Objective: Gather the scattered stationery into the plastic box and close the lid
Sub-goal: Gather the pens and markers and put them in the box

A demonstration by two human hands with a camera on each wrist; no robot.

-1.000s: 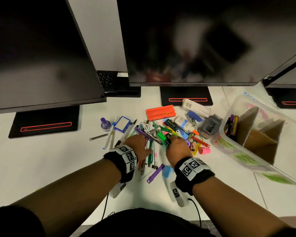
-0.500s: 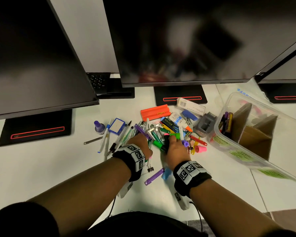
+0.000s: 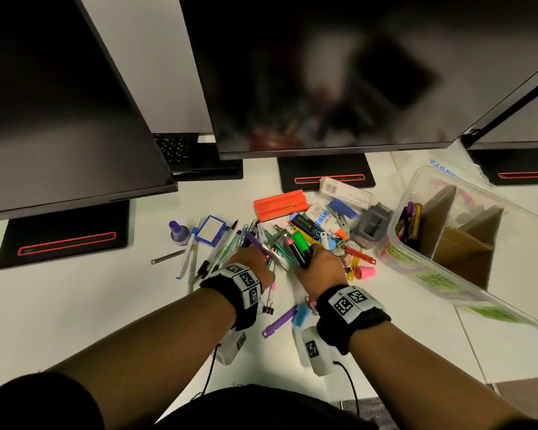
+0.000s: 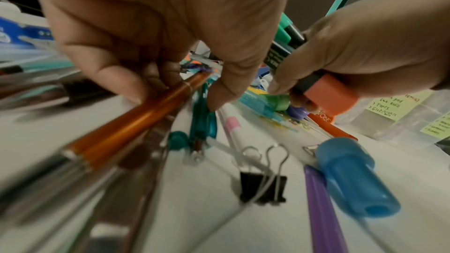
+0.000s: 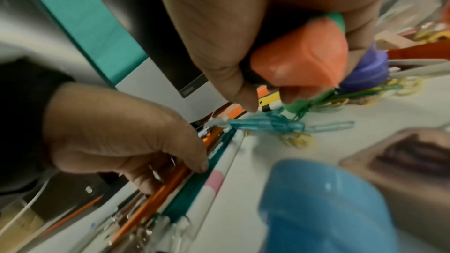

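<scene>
A pile of stationery [image 3: 295,234] lies on the white desk in front of the middle monitor. My right hand [image 3: 319,266] grips a bundle of highlighters [image 3: 298,248], seen with an orange cap [image 5: 299,61] and green caps. My left hand [image 3: 252,262] curls over a bunch of pens, its fingers round an orange pen [image 4: 136,120] [image 5: 170,186]. The clear plastic box [image 3: 466,240] stands open at the right with cardboard dividers and a few markers inside. No lid is visible.
Three dark monitors [image 3: 323,72] overhang the desk's back, their stands [image 3: 62,234] behind the pile. Near my wrists lie a black binder clip [image 4: 263,188], a purple pen [image 3: 278,321] and a blue cap [image 4: 353,176]. An orange case [image 3: 280,204], a glue bottle and a grey tape dispenser [image 3: 371,226] lie further back.
My right hand has closed round the highlighters and lifted their ends out of the pile. My left hand has drawn pens together. The head view has shifted slightly.
</scene>
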